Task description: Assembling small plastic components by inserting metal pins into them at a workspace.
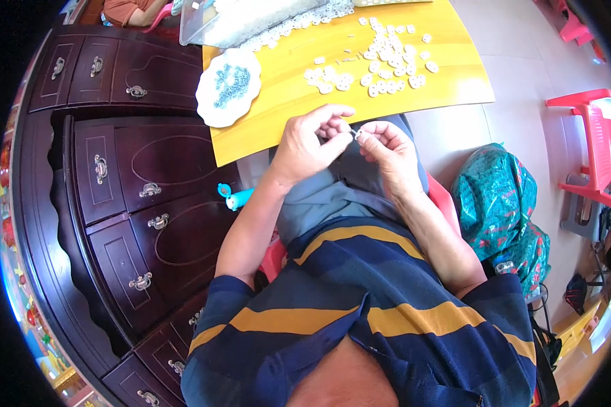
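Note:
Over my lap, just in front of the yellow table's near edge, my hands meet at a small white piece [355,134]. My right hand [389,150] pinches it between thumb and fingertips. My left hand [312,144] is curled, its thumb and fingers closed at the other side of the piece; the inner fingers are partly hidden. On the table [278,122] lie several small white plastic pieces [387,61] with holes, loosely heaped to the right. At the left stands a white scalloped plate [208,102] with a pile of small bluish metallic parts [232,85].
A clear bin [214,27] stands at the table's far left. Dark wooden drawers [115,163] line my left side, with a light-blue bottle [239,199] nearby. To my right are a green patterned bag [495,197] and a red stool [594,136]. Another person's arm [142,15] shows at far left.

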### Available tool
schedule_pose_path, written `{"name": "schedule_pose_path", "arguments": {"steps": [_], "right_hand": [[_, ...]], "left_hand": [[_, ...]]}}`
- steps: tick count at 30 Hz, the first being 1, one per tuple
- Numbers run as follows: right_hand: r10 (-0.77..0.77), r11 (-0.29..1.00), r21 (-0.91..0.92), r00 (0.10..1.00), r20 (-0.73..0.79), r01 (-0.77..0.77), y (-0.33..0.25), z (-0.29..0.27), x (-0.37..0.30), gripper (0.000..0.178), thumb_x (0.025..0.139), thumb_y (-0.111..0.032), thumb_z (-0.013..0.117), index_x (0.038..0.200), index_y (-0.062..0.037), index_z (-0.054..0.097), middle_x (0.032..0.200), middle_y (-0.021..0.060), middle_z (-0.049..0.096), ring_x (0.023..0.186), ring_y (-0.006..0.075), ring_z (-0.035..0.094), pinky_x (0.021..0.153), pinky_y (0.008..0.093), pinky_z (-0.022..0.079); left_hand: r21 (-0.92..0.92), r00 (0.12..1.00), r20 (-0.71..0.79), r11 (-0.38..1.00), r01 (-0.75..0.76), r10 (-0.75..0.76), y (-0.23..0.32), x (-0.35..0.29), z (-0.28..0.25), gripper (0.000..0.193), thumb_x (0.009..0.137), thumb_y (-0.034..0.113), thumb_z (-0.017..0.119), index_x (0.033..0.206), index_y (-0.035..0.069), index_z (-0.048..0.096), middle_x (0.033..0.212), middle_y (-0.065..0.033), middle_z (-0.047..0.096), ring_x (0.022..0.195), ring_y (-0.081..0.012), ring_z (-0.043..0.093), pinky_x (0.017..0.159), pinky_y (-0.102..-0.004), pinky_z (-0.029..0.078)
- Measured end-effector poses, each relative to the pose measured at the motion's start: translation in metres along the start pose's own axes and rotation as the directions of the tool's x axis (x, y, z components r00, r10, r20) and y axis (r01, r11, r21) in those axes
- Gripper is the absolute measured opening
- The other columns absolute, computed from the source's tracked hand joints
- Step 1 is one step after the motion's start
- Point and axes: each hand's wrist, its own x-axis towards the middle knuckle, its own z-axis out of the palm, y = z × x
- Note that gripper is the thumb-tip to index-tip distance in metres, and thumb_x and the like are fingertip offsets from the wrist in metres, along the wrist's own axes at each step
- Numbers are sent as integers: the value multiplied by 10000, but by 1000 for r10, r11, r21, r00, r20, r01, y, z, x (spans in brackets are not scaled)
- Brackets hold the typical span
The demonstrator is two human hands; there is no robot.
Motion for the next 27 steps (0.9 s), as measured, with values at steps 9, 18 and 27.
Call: {"name": "schedule_pose_path", "arguments": {"steps": [9,18,27], "right_hand": [[13,998,56,1000,-22,-12,-1,-3,2,118,914,-95,693,1012,-60,639,851,-13,665,730,55,591,671,196,451],[50,997,65,999,-15,-49,-2,-4,2,119,914,-96,692,1016,-62,640,851,-12,667,724,56,596,672,191,455],[49,997,65,999,8,-49,2,-5,3,129,918,-130,706,1027,-85,657,873,-16,680,731,59,609,666,189,459]], "left_hand": [[499,989,-142,866,41,35,-33,39,-23,252,813,95,714,1065,92,725,888,-72,697,714,-189,666,671,-308,538],[717,939,-52,667,-203,341,-42,49,-19,140,860,172,683,971,91,710,977,-70,692,849,-273,689,740,-372,560],[758,927,35,595,-268,373,-44,49,-25,136,866,185,669,962,94,699,1005,-56,660,826,-259,684,714,-364,562]]}}
